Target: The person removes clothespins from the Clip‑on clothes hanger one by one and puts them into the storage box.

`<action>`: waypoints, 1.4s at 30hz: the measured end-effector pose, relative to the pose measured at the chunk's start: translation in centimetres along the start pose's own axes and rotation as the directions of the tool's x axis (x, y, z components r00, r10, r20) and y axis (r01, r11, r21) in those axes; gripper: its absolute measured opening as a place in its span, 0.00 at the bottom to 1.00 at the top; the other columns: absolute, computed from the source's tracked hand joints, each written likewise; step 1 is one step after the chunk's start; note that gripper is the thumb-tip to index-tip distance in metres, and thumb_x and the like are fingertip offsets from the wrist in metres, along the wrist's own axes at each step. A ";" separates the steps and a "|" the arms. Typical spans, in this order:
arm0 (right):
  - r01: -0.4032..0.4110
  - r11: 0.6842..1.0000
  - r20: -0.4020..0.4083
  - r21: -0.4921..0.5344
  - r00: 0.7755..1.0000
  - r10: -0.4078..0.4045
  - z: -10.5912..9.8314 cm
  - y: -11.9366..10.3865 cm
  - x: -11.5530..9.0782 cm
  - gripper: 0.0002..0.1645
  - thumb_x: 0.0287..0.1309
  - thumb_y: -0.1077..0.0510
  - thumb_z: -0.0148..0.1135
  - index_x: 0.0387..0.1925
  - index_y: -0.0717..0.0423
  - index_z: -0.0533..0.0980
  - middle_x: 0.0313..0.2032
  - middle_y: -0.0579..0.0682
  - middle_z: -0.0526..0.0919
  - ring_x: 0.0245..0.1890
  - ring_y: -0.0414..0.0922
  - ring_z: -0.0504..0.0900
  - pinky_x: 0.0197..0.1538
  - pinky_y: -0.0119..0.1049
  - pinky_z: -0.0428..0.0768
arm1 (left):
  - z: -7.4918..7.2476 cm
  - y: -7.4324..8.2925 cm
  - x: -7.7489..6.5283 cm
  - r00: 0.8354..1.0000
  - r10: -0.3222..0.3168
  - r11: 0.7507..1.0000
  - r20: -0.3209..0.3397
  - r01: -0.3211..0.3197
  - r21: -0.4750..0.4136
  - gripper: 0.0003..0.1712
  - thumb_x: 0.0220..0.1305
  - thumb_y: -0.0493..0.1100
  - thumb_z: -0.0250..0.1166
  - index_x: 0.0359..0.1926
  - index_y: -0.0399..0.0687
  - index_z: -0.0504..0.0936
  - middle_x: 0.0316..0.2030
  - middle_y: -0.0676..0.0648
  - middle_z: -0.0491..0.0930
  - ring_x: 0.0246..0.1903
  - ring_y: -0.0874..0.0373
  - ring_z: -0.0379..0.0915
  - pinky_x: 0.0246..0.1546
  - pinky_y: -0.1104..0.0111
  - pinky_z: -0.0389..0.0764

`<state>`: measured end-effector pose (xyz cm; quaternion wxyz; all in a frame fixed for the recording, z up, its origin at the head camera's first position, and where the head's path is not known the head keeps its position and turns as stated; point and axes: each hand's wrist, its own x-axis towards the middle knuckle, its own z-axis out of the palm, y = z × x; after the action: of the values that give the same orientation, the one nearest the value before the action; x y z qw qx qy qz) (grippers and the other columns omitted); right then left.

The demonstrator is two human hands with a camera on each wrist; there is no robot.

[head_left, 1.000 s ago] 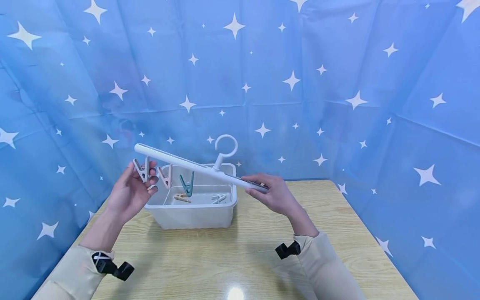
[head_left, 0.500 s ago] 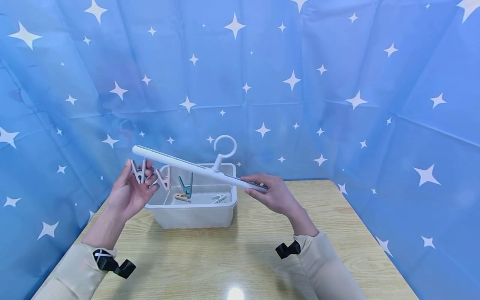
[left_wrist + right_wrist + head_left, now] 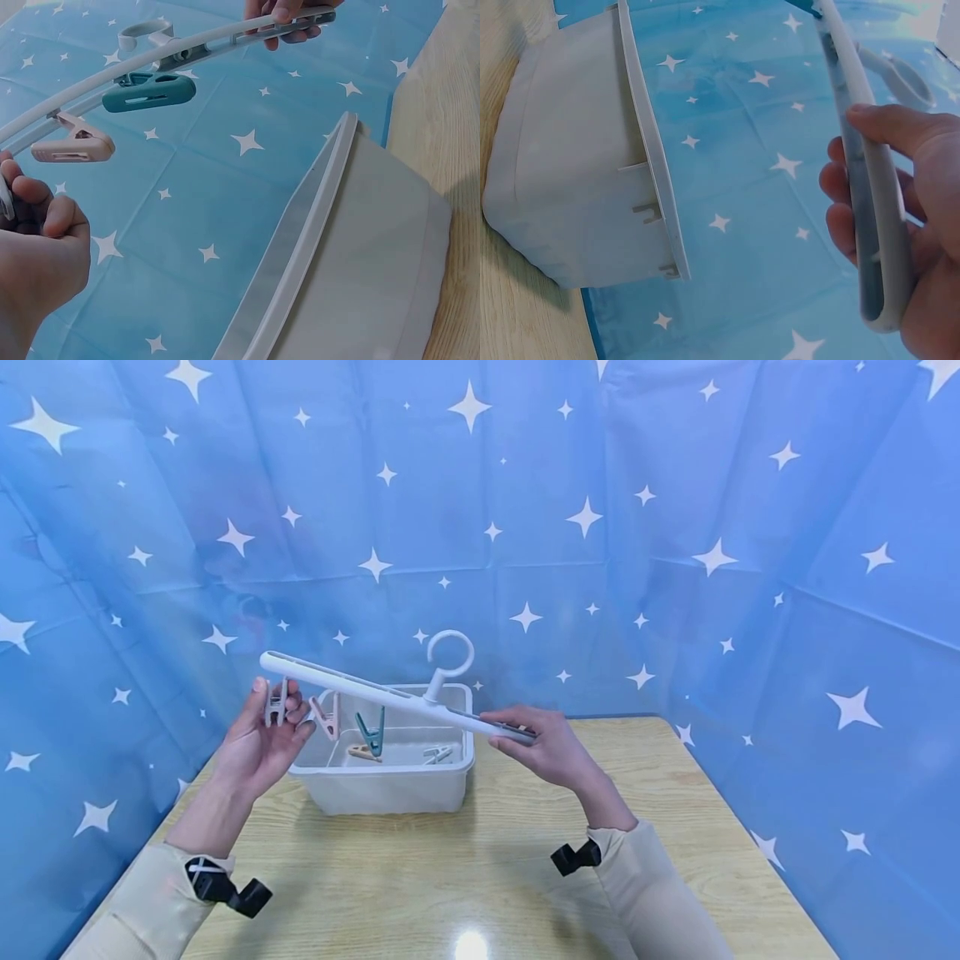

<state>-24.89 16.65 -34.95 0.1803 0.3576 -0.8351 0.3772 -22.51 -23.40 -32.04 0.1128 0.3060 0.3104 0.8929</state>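
A white clothes hanger (image 3: 352, 681) is held tilted above the tub, its left end higher. My right hand (image 3: 547, 743) grips its lower right end, thumb on the near side in the right wrist view. Under the left end, my left hand (image 3: 258, 752) pinches a light grey clothespin (image 3: 276, 703). The clothespin's top is right at the bar; whether it is attached there I cannot tell. A pink clothespin (image 3: 75, 142) and a green clothespin (image 3: 150, 93) hang from the bar between the hands. The hanger's ring hook (image 3: 452, 652) points up.
A white plastic tub (image 3: 382, 792) stands on the wooden table (image 3: 405, 877) behind and below the hanger. Inside lie a tan clothespin (image 3: 364, 752) and whitish clothespins (image 3: 437, 754). A blue star-patterned curtain (image 3: 517, 568) encloses the back and sides.
The grey clothespin's arms have come closer together between my left fingers. My left hand and the hanger's left end have shifted slightly left and down. My right hand stays nearly still.
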 end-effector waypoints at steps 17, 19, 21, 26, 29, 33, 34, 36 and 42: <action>-0.017 1.000 0.012 0.025 1.000 0.017 0.1 -0.2 0.1 0.20 0.61 0.55 0.70 0.55 0.44 0.83 0.49 0.48 0.87 0.34 0.39 0.79 0.34 0.30 0.79 | 0.9 -0.7 -0.1 0.959 0.215 0.928 -0.184 -0.143 0.343 0.18 0.80 0.47 0.45 0.46 0.46 0.80 0.34 0.54 0.75 0.34 0.63 0.64 0.33 0.75 0.67; -0.019 1.000 0.010 0.025 1.000 0.019 0.1 -0.2 0.1 0.20 0.60 0.55 0.70 0.55 0.44 0.83 0.49 0.48 0.87 0.34 0.39 0.79 0.34 0.30 0.79 | 1.1 -0.8 0.0 0.943 0.254 0.906 -0.215 -0.154 0.395 0.16 0.80 0.46 0.46 0.45 0.46 0.80 0.32 0.54 0.75 0.32 0.63 0.63 0.32 0.75 0.67; -0.021 0.999 0.012 0.024 1.000 0.021 0.1 -0.2 0.1 0.20 0.60 0.54 0.70 0.55 0.44 0.83 0.49 0.48 0.88 0.34 0.39 0.79 0.34 0.30 0.79 | 1.2 -0.9 0.1 0.926 0.294 0.883 -0.239 -0.166 0.439 0.16 0.79 0.45 0.49 0.43 0.46 0.82 0.31 0.54 0.75 0.31 0.63 0.62 0.30 0.75 0.66; -0.031 0.999 0.019 0.031 0.999 0.031 0.1 -0.2 0.1 0.20 0.60 0.55 0.71 0.54 0.44 0.84 0.46 0.48 0.88 0.31 0.38 0.78 0.33 0.30 0.79 | 1.4 -1.3 0.3 0.888 0.395 0.829 -0.237 -0.233 0.508 0.16 0.77 0.41 0.52 0.34 0.46 0.82 0.33 0.52 0.76 0.30 0.61 0.60 0.31 0.69 0.54; -0.040 0.999 0.025 0.036 0.999 0.039 0.1 -0.2 0.1 0.20 0.59 0.54 0.71 0.54 0.44 0.84 0.46 0.48 0.88 0.29 0.38 0.77 0.32 0.30 0.79 | 1.5 -1.4 0.3 0.868 0.438 0.802 -0.232 -0.261 0.537 0.16 0.77 0.39 0.53 0.30 0.45 0.79 0.35 0.52 0.77 0.30 0.60 0.58 0.33 0.67 0.51; -0.060 0.997 0.036 0.056 0.998 0.058 -0.1 -0.1 0.1 0.20 0.59 0.54 0.71 0.54 0.43 0.84 0.47 0.49 0.89 0.27 0.37 0.77 0.31 0.29 0.78 | 1.8 -1.5 0.4 0.841 0.482 0.778 -0.246 -0.281 0.563 0.13 0.75 0.37 0.55 0.30 0.44 0.80 0.34 0.51 0.78 0.28 0.60 0.59 0.32 0.67 0.52; -0.068 0.996 0.038 0.064 0.997 0.065 -0.1 -0.1 0.1 0.20 0.59 0.54 0.71 0.54 0.43 0.84 0.47 0.49 0.89 0.27 0.37 0.77 0.31 0.29 0.78 | 1.8 -1.6 0.5 0.835 0.491 0.773 -0.247 -0.287 0.566 0.12 0.74 0.37 0.56 0.31 0.43 0.80 0.33 0.51 0.78 0.28 0.60 0.60 0.32 0.67 0.53; -0.081 0.994 0.044 0.080 0.996 0.077 -0.2 0.0 0.1 0.20 0.59 0.54 0.71 0.54 0.43 0.84 0.46 0.49 0.89 0.26 0.37 0.76 0.30 0.29 0.77 | 1.9 -1.6 0.5 0.824 0.510 0.765 -0.248 -0.303 0.568 0.10 0.73 0.37 0.58 0.32 0.43 0.81 0.32 0.50 0.79 0.28 0.60 0.61 0.30 0.69 0.55; -0.097 0.989 0.062 0.111 0.994 0.090 -0.4 -0.1 0.0 0.20 0.59 0.53 0.71 0.54 0.43 0.84 0.43 0.48 0.89 0.25 0.39 0.72 0.27 0.29 0.72 | 2.0 -1.9 0.5 0.781 0.566 0.731 -0.263 -0.328 0.599 0.06 0.70 0.36 0.62 0.33 0.42 0.82 0.31 0.51 0.81 0.29 0.61 0.65 0.29 0.74 0.65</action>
<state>-24.77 16.92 -34.60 0.1181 0.3381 -0.8329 0.4219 -21.69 -20.77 -31.69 -0.2700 0.1876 0.4719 0.8181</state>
